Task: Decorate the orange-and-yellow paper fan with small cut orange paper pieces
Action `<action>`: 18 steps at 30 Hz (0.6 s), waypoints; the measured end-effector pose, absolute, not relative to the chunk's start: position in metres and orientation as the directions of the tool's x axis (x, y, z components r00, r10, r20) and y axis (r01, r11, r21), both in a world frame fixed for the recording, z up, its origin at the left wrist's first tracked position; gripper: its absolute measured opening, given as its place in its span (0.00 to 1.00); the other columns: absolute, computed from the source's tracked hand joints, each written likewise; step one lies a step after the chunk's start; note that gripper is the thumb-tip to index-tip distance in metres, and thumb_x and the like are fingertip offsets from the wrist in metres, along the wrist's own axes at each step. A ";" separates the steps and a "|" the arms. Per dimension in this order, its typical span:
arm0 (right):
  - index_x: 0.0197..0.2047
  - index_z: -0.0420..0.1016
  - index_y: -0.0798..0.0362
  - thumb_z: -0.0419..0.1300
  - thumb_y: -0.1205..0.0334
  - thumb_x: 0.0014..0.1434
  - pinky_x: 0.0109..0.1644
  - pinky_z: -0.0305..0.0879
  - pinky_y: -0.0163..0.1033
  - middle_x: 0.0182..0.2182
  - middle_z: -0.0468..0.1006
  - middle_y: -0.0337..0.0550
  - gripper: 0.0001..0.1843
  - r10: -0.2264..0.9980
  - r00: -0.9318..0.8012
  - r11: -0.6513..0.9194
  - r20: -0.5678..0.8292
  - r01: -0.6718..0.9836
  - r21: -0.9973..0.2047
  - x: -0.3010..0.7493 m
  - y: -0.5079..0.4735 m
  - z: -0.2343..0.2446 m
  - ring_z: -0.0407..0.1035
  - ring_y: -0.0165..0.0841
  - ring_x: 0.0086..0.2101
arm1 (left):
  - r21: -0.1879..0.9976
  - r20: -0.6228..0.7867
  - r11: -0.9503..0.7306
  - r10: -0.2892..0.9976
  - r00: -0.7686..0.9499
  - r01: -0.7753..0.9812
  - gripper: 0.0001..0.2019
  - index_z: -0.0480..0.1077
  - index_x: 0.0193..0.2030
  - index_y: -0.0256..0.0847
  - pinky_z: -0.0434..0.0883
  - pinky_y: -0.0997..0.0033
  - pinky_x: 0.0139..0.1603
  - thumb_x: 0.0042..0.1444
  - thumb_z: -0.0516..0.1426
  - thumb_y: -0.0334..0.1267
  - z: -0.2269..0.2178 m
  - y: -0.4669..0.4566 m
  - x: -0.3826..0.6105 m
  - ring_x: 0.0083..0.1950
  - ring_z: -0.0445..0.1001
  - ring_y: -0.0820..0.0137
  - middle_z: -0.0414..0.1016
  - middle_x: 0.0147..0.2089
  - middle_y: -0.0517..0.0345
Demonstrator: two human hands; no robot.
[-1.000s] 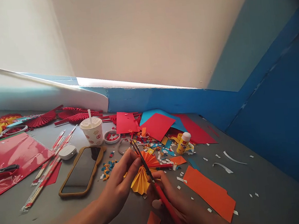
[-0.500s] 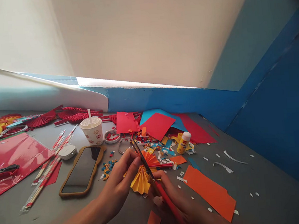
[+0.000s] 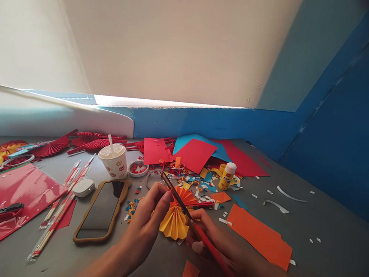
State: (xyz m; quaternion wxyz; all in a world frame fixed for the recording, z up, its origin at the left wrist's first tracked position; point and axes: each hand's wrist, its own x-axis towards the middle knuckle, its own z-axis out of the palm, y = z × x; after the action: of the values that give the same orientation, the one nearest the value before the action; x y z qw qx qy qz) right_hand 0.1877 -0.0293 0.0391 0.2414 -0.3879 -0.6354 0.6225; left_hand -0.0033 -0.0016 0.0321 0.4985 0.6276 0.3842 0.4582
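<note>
Scissors [image 3: 177, 195] with red handles are gripped in my right hand [image 3: 217, 237], their dark blades pointing up and away and looking close together. Beside the blades, my left hand [image 3: 148, 225] has its thumb and fingers pinched together near the tips. Whatever it may hold is too small or hidden to make out. Behind and below the scissors lies a pleated paper fan [image 3: 174, 224] in yellow and orange, partly covered by my hands. A small orange paper piece [image 3: 191, 273] rests on the table nearer to me.
Left of my hands are a phone [image 3: 100, 212], a lidded cup [image 3: 114, 164] and wrapped sticks [image 3: 57, 216]. A glue stick [image 3: 227, 177] stands among paper scraps [image 3: 204, 186]. Orange paper strips [image 3: 259, 235] lie right. Red sheets [image 3: 195, 155] and a tape roll [image 3: 138, 168] sit farther back.
My right hand and the scissors have shifted very slightly to the right. The left hand stays pinched beside the blades, almost unmoved.
</note>
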 end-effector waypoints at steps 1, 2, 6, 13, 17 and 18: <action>0.46 0.57 0.51 0.52 0.46 0.66 0.49 0.66 0.37 0.42 0.70 0.43 0.17 0.802 -0.571 -0.081 -0.176 0.187 -0.979 0.188 -0.030 0.038 0.66 0.31 0.40 | 0.978 0.190 -0.206 0.940 0.283 0.031 0.13 0.60 0.34 0.41 0.55 0.74 0.30 0.68 0.48 0.46 0.032 -0.002 -0.004 0.30 0.55 0.74 0.58 0.29 0.64; 0.46 0.58 0.50 0.52 0.47 0.66 0.49 0.66 0.38 0.42 0.70 0.42 0.16 0.804 -0.566 -0.092 -0.179 0.178 -0.980 0.188 -0.030 0.038 0.66 0.32 0.42 | 0.977 0.191 -0.209 0.941 0.280 0.037 0.13 0.60 0.34 0.41 0.55 0.74 0.30 0.68 0.48 0.46 0.032 -0.002 -0.004 0.30 0.55 0.74 0.58 0.29 0.64; 0.45 0.59 0.49 0.54 0.49 0.66 0.53 0.66 0.40 0.42 0.69 0.41 0.14 0.813 -0.529 -0.217 -0.245 0.115 -0.969 0.187 -0.032 0.033 0.67 0.33 0.44 | 0.968 0.213 -0.239 0.944 0.252 0.076 0.13 0.60 0.34 0.41 0.55 0.74 0.30 0.68 0.48 0.46 0.031 0.000 -0.005 0.30 0.54 0.73 0.58 0.30 0.64; 0.51 0.61 0.47 0.58 0.44 0.61 0.51 0.67 0.37 0.41 0.69 0.40 0.22 0.768 -0.564 -0.286 -0.303 0.122 -0.951 0.193 -0.027 0.032 0.68 0.32 0.42 | 0.952 0.239 -0.268 0.952 0.191 0.147 0.13 0.61 0.34 0.42 0.56 0.74 0.31 0.68 0.48 0.45 0.031 0.003 -0.004 0.31 0.55 0.73 0.59 0.30 0.64; 0.50 0.62 0.47 0.58 0.41 0.59 0.36 0.66 0.32 0.36 0.68 0.37 0.23 0.777 -0.545 -0.262 -0.315 0.174 -0.949 0.195 -0.025 0.033 0.65 0.28 0.32 | 0.941 0.255 -0.283 0.954 0.160 0.186 0.13 0.61 0.34 0.42 0.56 0.73 0.31 0.67 0.48 0.45 0.031 0.004 -0.004 0.31 0.56 0.73 0.59 0.30 0.64; 0.51 0.61 0.47 0.58 0.40 0.59 0.34 0.65 0.31 0.34 0.67 0.36 0.24 0.770 -0.543 -0.275 -0.336 0.193 -0.942 0.195 -0.025 0.033 0.64 0.27 0.30 | 0.939 0.259 -0.286 0.953 0.155 0.189 0.12 0.62 0.35 0.42 0.56 0.73 0.31 0.68 0.48 0.45 0.031 0.004 -0.005 0.31 0.56 0.73 0.60 0.30 0.64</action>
State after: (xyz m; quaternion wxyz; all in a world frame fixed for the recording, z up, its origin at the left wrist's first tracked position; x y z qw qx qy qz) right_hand 0.1949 -0.0251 0.0330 0.2141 -0.4276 -0.5627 0.6743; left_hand -0.0045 0.0039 0.0306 0.4014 0.6452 0.4428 0.4759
